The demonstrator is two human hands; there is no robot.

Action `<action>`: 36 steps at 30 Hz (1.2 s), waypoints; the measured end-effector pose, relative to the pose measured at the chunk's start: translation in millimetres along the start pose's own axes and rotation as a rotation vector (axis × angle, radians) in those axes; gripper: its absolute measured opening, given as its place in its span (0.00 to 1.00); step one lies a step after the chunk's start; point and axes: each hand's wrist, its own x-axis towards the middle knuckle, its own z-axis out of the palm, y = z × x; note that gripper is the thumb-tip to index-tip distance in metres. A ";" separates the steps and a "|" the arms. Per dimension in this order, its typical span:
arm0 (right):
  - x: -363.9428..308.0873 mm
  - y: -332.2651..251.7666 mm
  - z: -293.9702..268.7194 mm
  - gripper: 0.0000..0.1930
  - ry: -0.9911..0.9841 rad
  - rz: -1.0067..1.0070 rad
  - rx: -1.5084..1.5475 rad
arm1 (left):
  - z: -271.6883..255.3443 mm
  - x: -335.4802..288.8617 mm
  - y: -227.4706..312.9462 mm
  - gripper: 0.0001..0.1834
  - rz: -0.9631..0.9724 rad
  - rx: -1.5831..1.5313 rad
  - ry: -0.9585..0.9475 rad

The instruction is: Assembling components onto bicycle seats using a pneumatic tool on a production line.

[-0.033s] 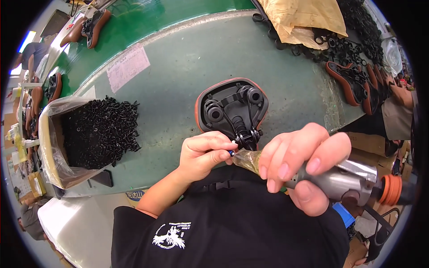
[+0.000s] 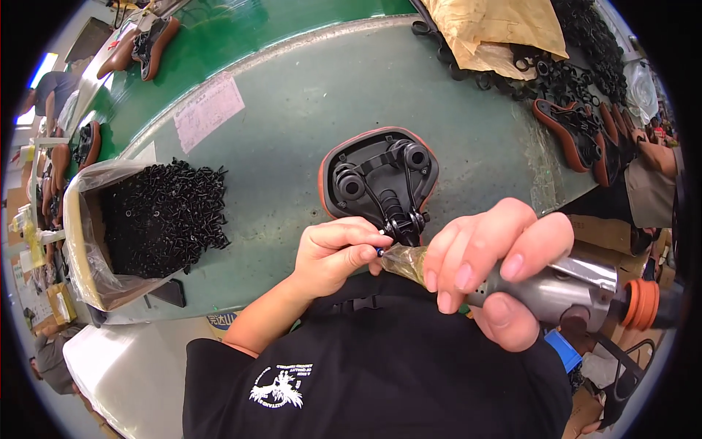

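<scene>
A bicycle saddle [image 2: 330,157] lies upside down on the green bench, showing its black underside, two round spring mounts and a brown-red rim. Its narrow end, with a black rail clamp [image 2: 401,225], points toward me. Beside that clamp, my left hand [image 2: 335,252] pinches thumb and fingers together around the driver's tip; a small blue bit shows there, but what the fingers hold is mostly hidden. My right hand [image 2: 497,267] wraps around a silver power screwdriver [image 2: 552,293]. Clear yellowish wrapping covers its front, and orange rings circle its back end.
On the left stands a plastic-lined box [image 2: 80,241] full of small black screws, beside a dark phone-like slab [image 2: 170,293]. A paper bag [image 2: 497,33] and black rings lie at the far right, near more saddles [image 2: 567,135]. A pinkish paper sheet [image 2: 210,113] rests on the bench.
The back end of the screwdriver has tilted up very slightly in my right hand. My left hand and the saddle stay where they were.
</scene>
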 end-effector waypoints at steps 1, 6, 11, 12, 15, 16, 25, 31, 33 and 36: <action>-1.2 0.3 -1.2 0.16 0.013 0.004 0.029 | 2.2 -0.2 2.1 0.11 -0.086 -0.094 -0.009; 5.8 9.3 -25.7 0.15 -0.306 -0.211 0.146 | 6.5 9.8 22.5 0.18 -0.158 0.006 0.017; 6.3 -7.3 -33.5 0.13 -0.166 -0.315 -0.126 | -22.8 47.1 30.0 0.31 0.538 1.556 0.246; 6.8 -7.0 -35.2 0.13 -0.145 -0.315 -0.157 | -27.1 48.5 24.6 0.31 0.539 1.558 0.246; 4.3 -5.1 -42.1 0.14 -0.142 -0.311 -0.161 | -31.6 52.0 15.8 0.25 0.536 1.550 0.170; 2.9 -5.3 -43.3 0.14 -0.145 -0.298 -0.161 | -32.5 53.0 14.3 0.25 0.535 1.549 0.167; 2.5 -1.7 -40.3 0.15 -0.158 -0.228 -0.167 | -44.4 53.7 6.5 0.24 0.648 1.498 0.177; 12.6 14.2 -30.6 0.16 -0.160 -0.194 -0.182 | -36.6 50.7 19.5 0.40 0.438 1.444 0.241; 17.5 21.0 -23.4 0.15 -0.174 -0.135 -0.190 | -49.1 49.5 6.1 0.38 0.487 1.460 0.243; 24.1 35.7 -12.6 0.15 -0.162 -0.095 -0.213 | -56.0 49.1 -10.6 0.31 0.560 1.436 0.293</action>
